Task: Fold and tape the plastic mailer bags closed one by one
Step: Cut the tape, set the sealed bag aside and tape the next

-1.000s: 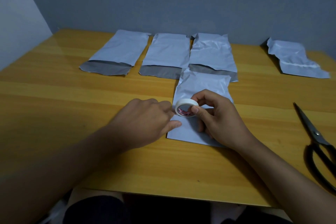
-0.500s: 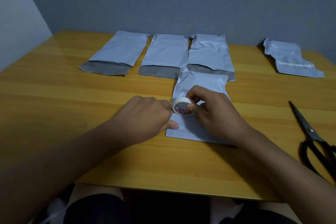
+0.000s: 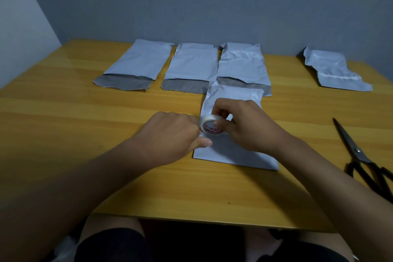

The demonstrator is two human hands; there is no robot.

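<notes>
Tape roll now farther between fingers

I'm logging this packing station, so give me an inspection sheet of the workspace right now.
Surface: wooden table, bare wood around the work.
Job's things: folded mailer under both hands; three open mailers in a back row; one crumpled mailer far right; tape roll.
Clutter: scissors at the right edge.
Hands: right hand pinches the tape roll; left hand curled at the roll, thumb on the mailer.
Cables: nothing seen.
Surroundings: grey wall behind.
</notes>
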